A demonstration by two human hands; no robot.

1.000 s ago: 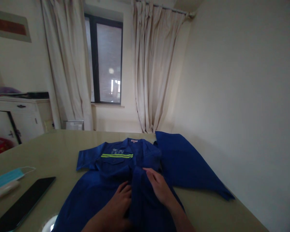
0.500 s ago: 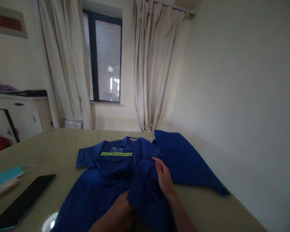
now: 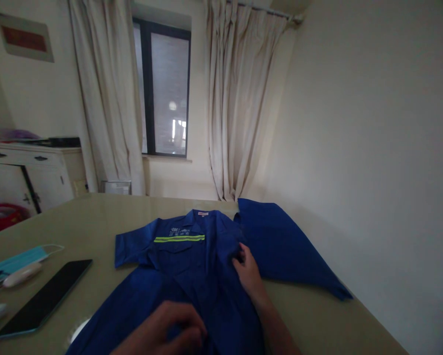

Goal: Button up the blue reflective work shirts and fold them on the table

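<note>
A blue short-sleeved work shirt (image 3: 180,259) with a yellow-green reflective stripe and white chest print lies front up on the table, collar away from me. My left hand (image 3: 169,325) is over its lower front, a little blurred, with curled fingers closed at the shirt's front edge. On the shirt's right side, my right hand (image 3: 249,276) has its thumb and fingers bent together on the cloth. Another piece of blue cloth (image 3: 280,241) lies flat beside the shirt on the right, partly against it.
At the left on the table (image 3: 99,217) are a dark phone (image 3: 47,296), a light blue face mask (image 3: 17,261) and a pale oblong item (image 3: 21,275). A white round object (image 3: 79,330) shows by the shirt's lower edge. The wall (image 3: 384,172) borders the right side.
The raised lower right front of the shirt has come down and lies flatter. My left hand has moved left and up into view. My right hand's fingers have bent onto the cloth.
</note>
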